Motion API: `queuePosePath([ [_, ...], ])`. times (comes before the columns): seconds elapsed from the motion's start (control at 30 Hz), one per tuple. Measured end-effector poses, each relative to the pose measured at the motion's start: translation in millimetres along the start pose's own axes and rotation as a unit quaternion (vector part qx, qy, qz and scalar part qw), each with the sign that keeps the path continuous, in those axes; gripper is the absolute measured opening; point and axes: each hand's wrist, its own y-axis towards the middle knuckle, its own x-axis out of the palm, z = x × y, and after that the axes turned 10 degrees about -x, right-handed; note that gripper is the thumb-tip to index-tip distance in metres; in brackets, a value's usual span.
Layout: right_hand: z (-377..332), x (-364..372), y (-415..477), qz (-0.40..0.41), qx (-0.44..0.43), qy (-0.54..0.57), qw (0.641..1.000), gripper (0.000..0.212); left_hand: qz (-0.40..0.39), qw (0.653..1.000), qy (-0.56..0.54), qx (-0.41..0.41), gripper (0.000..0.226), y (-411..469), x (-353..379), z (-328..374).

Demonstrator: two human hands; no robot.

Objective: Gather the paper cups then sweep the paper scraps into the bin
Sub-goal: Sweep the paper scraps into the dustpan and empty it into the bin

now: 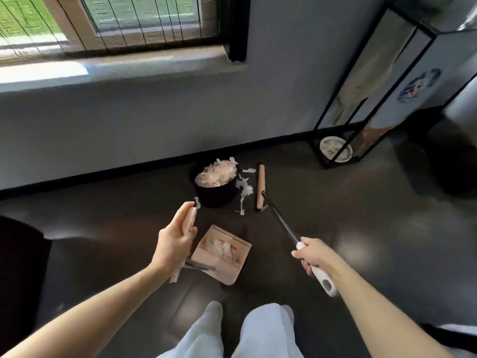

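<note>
A black bin (215, 195) stands on the dark floor near the wall, heaped with white paper scraps (216, 173). More loose scraps (244, 191) lie on the floor just right of it. My left hand (175, 241) grips the beige dustpan handle; the dustpan (223, 254) sits on the floor below it with a few scraps inside. My right hand (311, 255) holds the white grip of a broom handle (281, 220), whose beige broom head (260, 187) rests on the floor right of the loose scraps.
A black-framed stand (335, 140) is at the right with a white bowl-like object (335, 148) at its base. A window and sill run along the grey wall behind. A dark object (18, 267) is at the left edge. My legs (247, 334) are below.
</note>
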Motion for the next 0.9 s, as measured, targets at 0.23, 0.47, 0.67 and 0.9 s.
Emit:
queuePosePath([
  [0.23, -64.2, -107.5, 103.1, -0.063, -0.047, -0.159, 0.984, 0.067, 0.072, 0.996, -0.007, -0.042, 0.060, 29.8, 92.0, 53.7],
  [0.47, -145.5, -185.1, 193.0, -0.113, -0.138, -0.340, 0.923, 0.044, 0.202, 0.972, -0.038, -0.113, 0.060, 42.5, 168.2, 84.7],
  [0.67, -195.8, -189.2, 250.1, -0.097, -0.157, -0.571, 0.800, 0.055, 0.228, 0.962, -0.039, -0.148, 0.057, 53.7, 195.3, 96.7],
  [0.9, -186.0, -173.0, 268.4, -0.133, -0.161, -0.667, 0.715, 0.072, 0.252, 0.955, -0.038, -0.150, 0.055, 59.0, 202.6, 106.2],
])
